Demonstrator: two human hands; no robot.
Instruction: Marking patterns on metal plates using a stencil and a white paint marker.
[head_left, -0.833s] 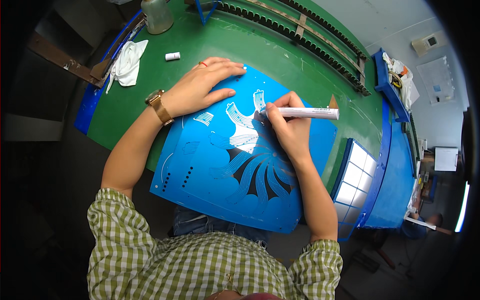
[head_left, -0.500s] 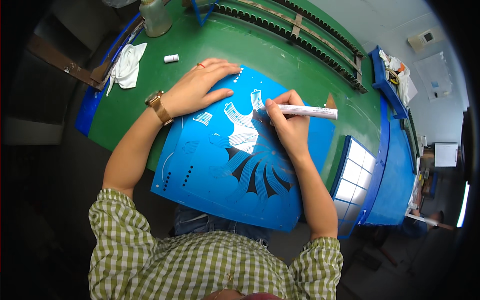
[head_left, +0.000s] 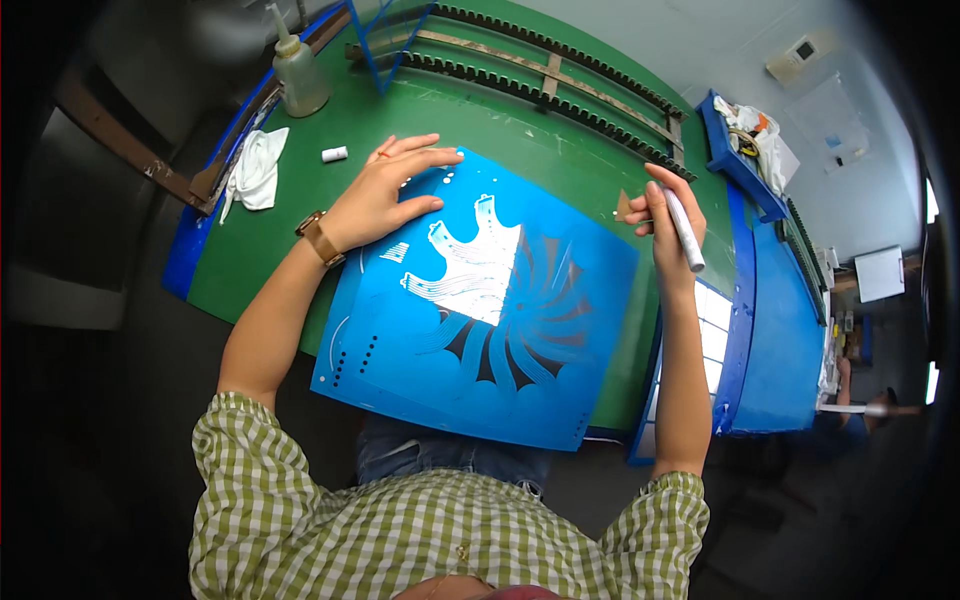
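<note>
A blue sheet [head_left: 400,340] with a swirling fan-shaped pattern and rows of small holes lies at a slant on the green table. Part of its pattern shines bright white, the rest is dark and blue. My left hand [head_left: 395,195] rests with fingers spread on its upper left corner. Off the sheet's right side, my right hand [head_left: 672,225] is closed around a white marker pen [head_left: 684,230], which points back toward my wrist. Thumb and fingertips are at a small brown pointed piece [head_left: 622,205]; I cannot tell whether they grip it. A white pen cap [head_left: 334,154] lies left of my left hand.
A white cloth [head_left: 256,170] and a spouted squeeze bottle [head_left: 299,80] are at the table's left edge. Long notched racks [head_left: 550,80] run along the back. A blue tray [head_left: 735,160] with cloths and tape stands at right, above a gridded, light-reflecting panel [head_left: 712,320].
My right hand, with the marker, has left the sheet and moved right to the brown piece. The pen has swung from level to steep. My left hand stays on the corner.
</note>
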